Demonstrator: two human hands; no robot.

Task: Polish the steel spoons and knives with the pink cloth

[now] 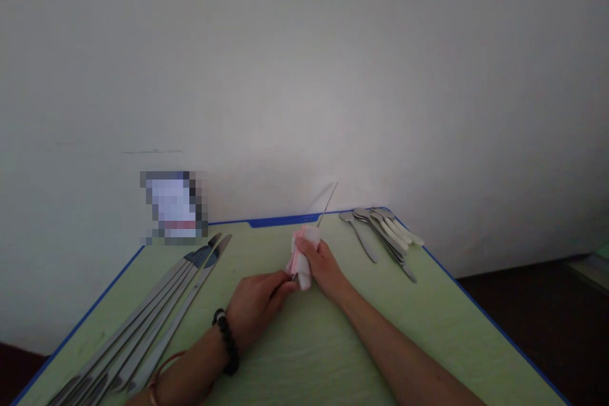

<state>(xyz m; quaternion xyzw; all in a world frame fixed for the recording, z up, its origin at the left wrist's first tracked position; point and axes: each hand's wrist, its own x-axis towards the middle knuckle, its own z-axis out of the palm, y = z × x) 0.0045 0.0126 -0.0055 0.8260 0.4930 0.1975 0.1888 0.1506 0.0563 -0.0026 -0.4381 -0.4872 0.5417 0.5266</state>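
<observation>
My left hand, with a dark beaded bracelet at its wrist, is closed on the near end of a thin metal piece, which looks like a table knife seen edge-on. The far end of this knife points up and away to the right. Around its middle is a folded white-and-pink cloth. My right hand is closed on the cloth, thumb on top, pressing it about the knife. The part of the knife inside the cloth is hidden. Both hands are above the middle of the green table.
Several table knives lie side by side along the table's left. Spoons or forks, some metal and some with white handles, lie at the back right. A blurred-out phone-like screen leans against the wall behind the table.
</observation>
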